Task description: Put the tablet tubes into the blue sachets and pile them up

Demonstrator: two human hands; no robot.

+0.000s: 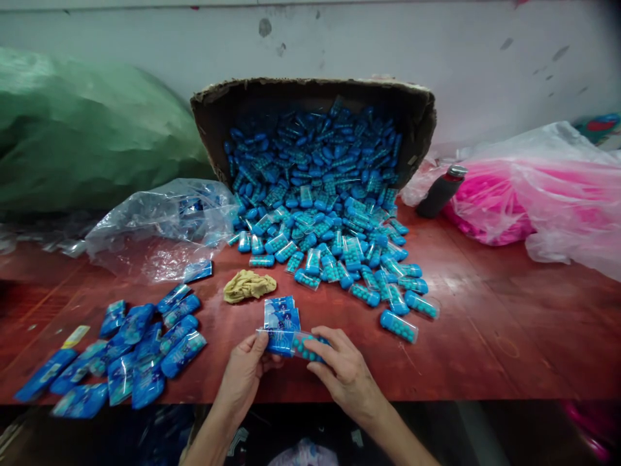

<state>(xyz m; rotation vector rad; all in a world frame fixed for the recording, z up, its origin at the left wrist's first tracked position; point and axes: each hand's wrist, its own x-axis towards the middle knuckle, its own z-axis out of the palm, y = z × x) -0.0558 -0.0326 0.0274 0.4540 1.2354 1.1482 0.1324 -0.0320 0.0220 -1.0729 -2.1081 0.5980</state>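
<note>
Near the front edge of the table, my left hand [248,362] pinches a blue printed sleeve [280,342] between thumb and fingers. My right hand [342,366] grips a small clear container of turquoise balls [306,348] with a blue end. The container's clear end meets the sleeve's right side; I cannot tell how far it is inside. Just beyond my hands lie more blue printed sleeves [279,304], partly overlapped by the held one. A crumpled yellowish cloth-like piece [249,286] rests behind them.
A tipped cardboard box [208,97] spills many ball-filled containers [349,252] across the table. Sleeved packs [138,356] lie in a heap at the left. A clear plastic bag [140,226], a green sack [92,129], a dark bottle [440,193] and pink bagged goods [495,200] stand around the back.
</note>
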